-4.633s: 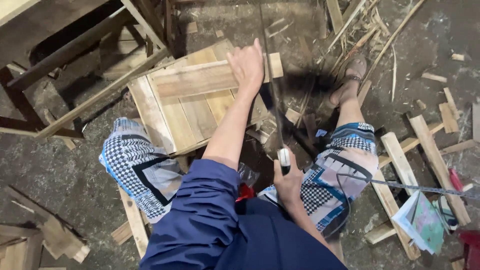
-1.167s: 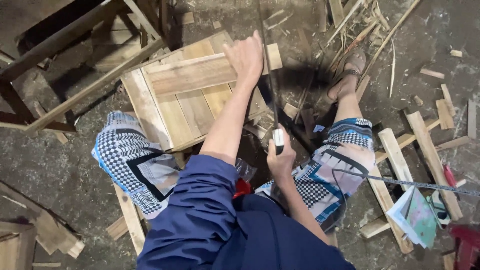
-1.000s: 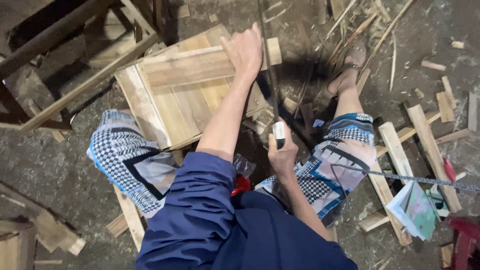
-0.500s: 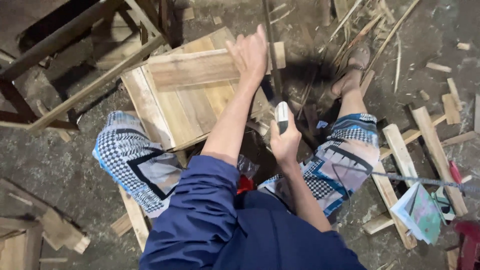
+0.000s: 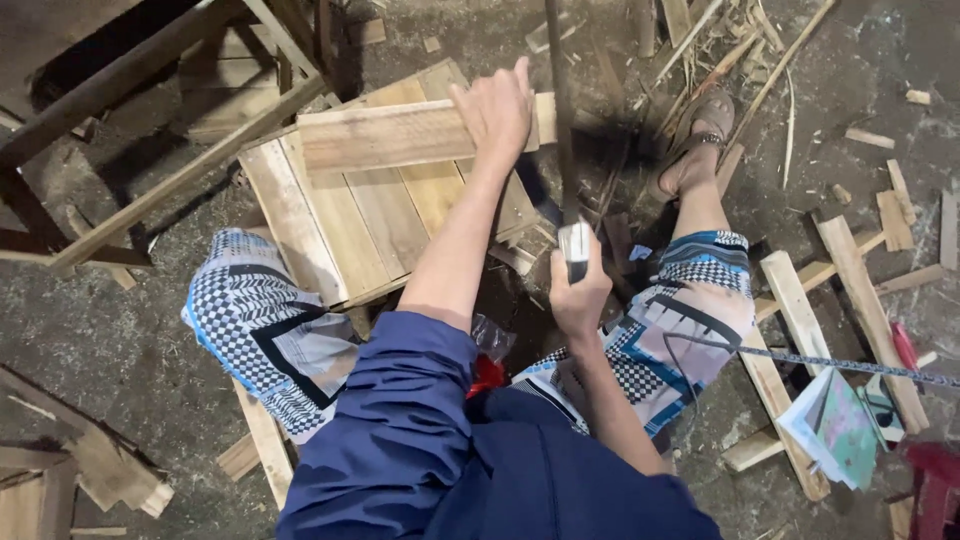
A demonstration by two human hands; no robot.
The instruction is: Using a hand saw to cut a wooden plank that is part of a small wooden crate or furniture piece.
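Now left hand (image 5: 497,110) presses plank (image 5: 390,135); right hand (image 5: 578,298) grips saw (image 5: 573,245).

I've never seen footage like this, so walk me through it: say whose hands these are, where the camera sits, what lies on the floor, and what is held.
There is no machine here: a seated person wears the camera on the head, looking down. The left hand presses on a wooden plank lying across a slatted wooden panel. The right hand grips the handle of a saw beside the plank's end. Wood offcuts litter the concrete floor, and a wooden frame stands at the left.
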